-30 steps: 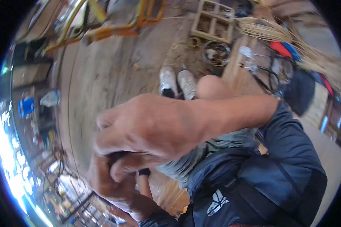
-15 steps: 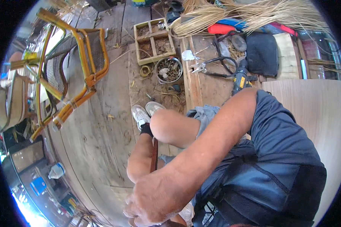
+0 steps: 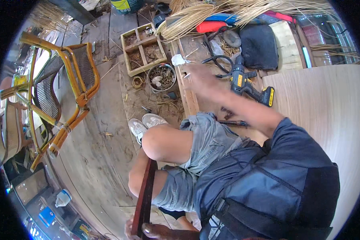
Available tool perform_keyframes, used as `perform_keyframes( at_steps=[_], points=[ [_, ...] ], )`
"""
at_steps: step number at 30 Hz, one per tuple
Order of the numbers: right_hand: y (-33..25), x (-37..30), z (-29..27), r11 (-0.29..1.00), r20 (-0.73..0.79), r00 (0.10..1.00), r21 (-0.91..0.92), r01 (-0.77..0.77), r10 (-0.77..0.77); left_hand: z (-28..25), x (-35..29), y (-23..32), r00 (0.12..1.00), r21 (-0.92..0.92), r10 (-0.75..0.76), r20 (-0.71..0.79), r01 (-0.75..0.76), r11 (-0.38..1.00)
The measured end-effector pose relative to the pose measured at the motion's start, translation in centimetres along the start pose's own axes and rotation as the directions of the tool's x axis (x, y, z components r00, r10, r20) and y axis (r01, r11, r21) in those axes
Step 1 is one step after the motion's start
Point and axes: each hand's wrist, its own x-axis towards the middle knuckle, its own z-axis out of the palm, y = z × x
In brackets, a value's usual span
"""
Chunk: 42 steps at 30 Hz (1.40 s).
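My left hand is at the bottom edge, closed round the lower end of a dark red-brown wooden slat that runs up beside my bare knee. My right hand is stretched out over a wooden bench plank. It is blurred by motion, so its fingers are unclear. It hovers just left of a yellow and black cordless drill and below a crumpled white scrap. A small dark tool lies on the bench under my forearm.
A rattan chair frame lies tipped on the plank floor at left. A wooden divided tray and a round tin of bits stand by the bench. Bundles of cane strands, a black bag and a plywood sheet are nearby.
My right arm has swung away from the slat and reached up to the bench beside the drill. The view has turned toward the bench. My left hand still holds the slat.
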Motion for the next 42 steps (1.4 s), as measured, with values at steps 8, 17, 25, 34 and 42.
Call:
perform_keyframes(
  at_steps=[8, 17, 25, 34, 42],
  points=[
    [10.5, -0.6, 1.2, 0.902, 0.173, 0.975, -0.429, -0.053, 0.14, 2.6, -1.7, 0.6, 0.953, -0.05, -0.299, -0.039, 0.297, 0.953],
    [12.0, -1.3, 1.0, 0.914, 0.063, 0.998, -0.404, 0.031, -0.006, 3.3, -1.8, 3.9, 0.895, 0.033, -0.433, -0.105, 0.439, 0.898],
    [10.0, -12.1, -1.0, 0.963, -0.033, 0.997, 0.262, -0.063, 0.075, 3.0, -1.8, 3.7, 0.901, 0.176, -0.422, -0.101, 0.434, 0.884],
    [11.3, -25.4, 2.5, 0.983, 0.191, 0.965, 0.008, -0.186, 0.181, 3.9, -2.2, 3.3, 0.943, -0.045, -0.333, -0.02, 0.331, 0.942],
    [13.1, -25.3, 4.6, 0.964, 0.248, 0.962, 0.207, -0.17, 0.116, 3.1, -2.9, 4.3, 0.929, 0.078, -0.365, -0.058, 0.369, 0.926]
  ],
)
